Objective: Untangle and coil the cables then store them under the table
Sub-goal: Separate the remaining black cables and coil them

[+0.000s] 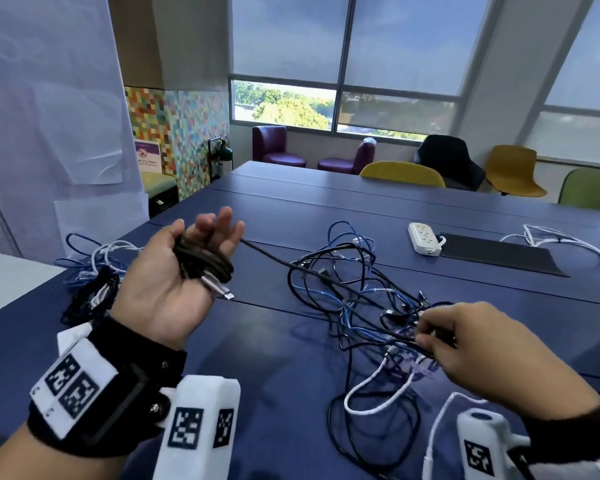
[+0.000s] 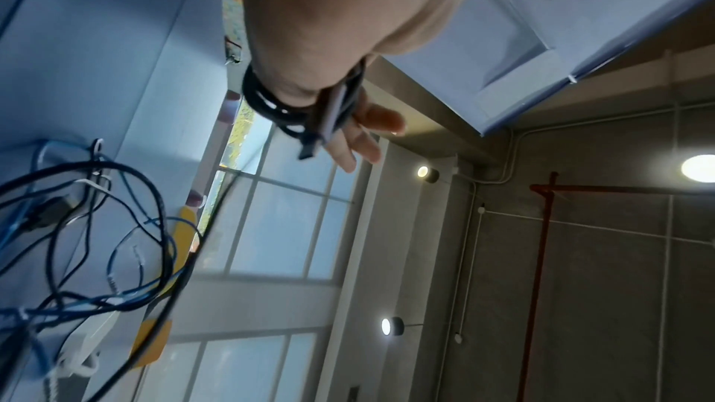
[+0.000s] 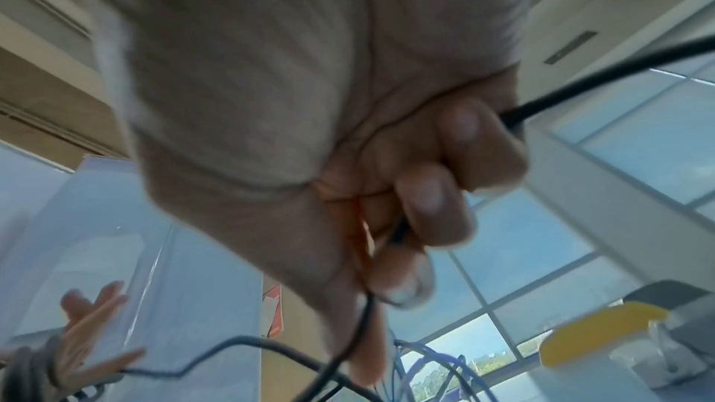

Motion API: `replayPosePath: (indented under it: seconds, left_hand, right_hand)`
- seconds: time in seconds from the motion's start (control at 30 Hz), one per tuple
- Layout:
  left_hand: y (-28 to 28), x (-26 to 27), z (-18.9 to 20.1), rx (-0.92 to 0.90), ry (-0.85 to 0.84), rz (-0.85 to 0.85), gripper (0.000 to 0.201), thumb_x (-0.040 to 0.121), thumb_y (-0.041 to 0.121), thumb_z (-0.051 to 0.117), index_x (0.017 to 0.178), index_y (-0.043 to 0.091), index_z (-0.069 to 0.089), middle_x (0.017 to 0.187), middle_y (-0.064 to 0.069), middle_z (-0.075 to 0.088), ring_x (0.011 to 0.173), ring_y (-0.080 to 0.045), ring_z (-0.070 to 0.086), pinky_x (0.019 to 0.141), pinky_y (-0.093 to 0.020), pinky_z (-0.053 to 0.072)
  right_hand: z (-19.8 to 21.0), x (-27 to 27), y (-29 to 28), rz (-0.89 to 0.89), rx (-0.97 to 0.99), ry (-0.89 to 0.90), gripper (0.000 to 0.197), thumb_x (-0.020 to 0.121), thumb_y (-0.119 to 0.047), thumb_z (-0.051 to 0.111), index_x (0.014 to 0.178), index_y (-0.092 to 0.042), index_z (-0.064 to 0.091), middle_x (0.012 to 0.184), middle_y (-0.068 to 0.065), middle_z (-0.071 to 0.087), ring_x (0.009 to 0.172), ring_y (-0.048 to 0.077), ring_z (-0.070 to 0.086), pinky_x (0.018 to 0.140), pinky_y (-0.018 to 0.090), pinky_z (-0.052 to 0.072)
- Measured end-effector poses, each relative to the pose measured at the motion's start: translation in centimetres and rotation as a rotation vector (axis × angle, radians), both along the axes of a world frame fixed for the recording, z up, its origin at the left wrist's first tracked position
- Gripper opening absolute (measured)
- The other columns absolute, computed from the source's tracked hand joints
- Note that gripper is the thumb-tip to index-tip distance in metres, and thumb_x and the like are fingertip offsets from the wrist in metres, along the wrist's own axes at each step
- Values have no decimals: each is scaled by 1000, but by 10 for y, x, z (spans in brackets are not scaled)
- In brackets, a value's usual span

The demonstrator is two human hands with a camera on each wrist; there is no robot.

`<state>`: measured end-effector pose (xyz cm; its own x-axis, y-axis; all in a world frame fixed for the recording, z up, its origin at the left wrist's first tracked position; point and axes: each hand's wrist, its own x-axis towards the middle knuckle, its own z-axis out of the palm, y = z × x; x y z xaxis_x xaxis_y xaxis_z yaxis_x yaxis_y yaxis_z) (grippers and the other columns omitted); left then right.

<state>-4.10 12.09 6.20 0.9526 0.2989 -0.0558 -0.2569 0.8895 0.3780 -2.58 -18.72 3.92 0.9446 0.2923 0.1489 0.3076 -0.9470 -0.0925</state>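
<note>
Blk cable (image 2: 271, 103) coiled round left hand (image 2: 329, 26); fingers (image 2: 360, 145) straight; connector dangling.

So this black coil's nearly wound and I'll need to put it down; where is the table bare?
Bare blue top between the left hand and the tangle, and behind the power strip. Crowded at the tangle and the left-edge pile.

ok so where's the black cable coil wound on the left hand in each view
Head: the black cable coil sits left of centre, wrapped round the fingers of the upturned left hand.
Left wrist: upper middle, looped round the fingers just past the palm.
Right wrist: bottom-left corner, blurred, round the distant left hand.
Shared landmark: the tangle of blue and black cables on the blue table, lower left in the left wrist view, bottom centre in the right wrist view.
</note>
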Motion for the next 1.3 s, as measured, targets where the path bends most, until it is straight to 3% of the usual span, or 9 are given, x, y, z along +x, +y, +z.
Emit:
replayPosePath:
  seconds: [0.17,0.4,0.5,0.63,0.73,0.87,0.97,1.2,1.3]
  left_hand:
    - [9,11,-2,244,-107,111,38,105,15,27,137,-1,40,94,-6,74,93,-25,72,85,-52,52]
    - [13,24,-20,1066,15,432,27,105,12,32,125,0,44,99,-12,74,92,-22,72,87,-35,56]
    - [6,23,-28,1484,123,257,42,104,10,36,145,18,32,93,-4,75,85,-16,72,79,-13,52]
    - [0,9,-38,1779,137,-284,46,101,9,41,146,15,33,78,-7,76,66,-28,72,67,-28,54]
    - [-5,-11,-30,1629,54,-610,42,91,26,49,133,18,52,54,-12,65,43,-24,53,75,-42,55]
    - [-3,-31,-21,1080,-146,-893,48,91,34,46,117,-1,66,35,-1,32,35,-14,23,92,-61,48]
    - [-2,-34,-17,731,-393,-1028,47,100,28,45,127,-10,54,36,-1,26,36,-10,20,91,-68,44]
    - [-18,-28,-4,378,-592,-824,45,106,11,25,146,-10,22,57,-8,45,41,-13,36,104,-67,31]
    - [-31,-16,2,378,-418,-552,48,102,16,32,144,-8,29,77,0,69,53,-17,66,87,-58,52]
  right_hand:
    - [15,-18,0,280,319,269,13,79,-55,65,80,-44,72,78,-13,71,68,11,64,69,38,56]
    - [65,-47,-4,549,608,51,23,70,-57,71,74,-35,76,67,-4,71,59,23,64,57,35,50]
    - [83,-41,-11,442,720,-95,28,67,-67,70,74,-39,75,68,-10,72,59,11,65,55,20,52]
    - [90,0,-55,202,893,-335,37,64,-75,70,79,-41,71,66,-21,65,59,1,54,65,16,51]
    - [94,16,-53,104,965,-449,26,72,-72,65,81,-48,66,67,-21,61,61,-2,53,61,10,43]
    - [82,37,-45,26,867,-534,15,89,-34,69,84,-20,70,66,11,62,49,6,46,45,6,34]
    - [63,49,-39,-67,768,-486,16,89,-27,69,82,-14,72,50,-7,53,42,10,43,38,12,31]
    - [12,62,-23,-102,226,-118,25,91,-42,64,70,-29,68,62,-15,61,60,8,56,60,31,48]
    - [-9,52,-5,-33,-25,55,26,92,-50,57,80,-28,66,67,-12,61,67,9,59,61,27,46]
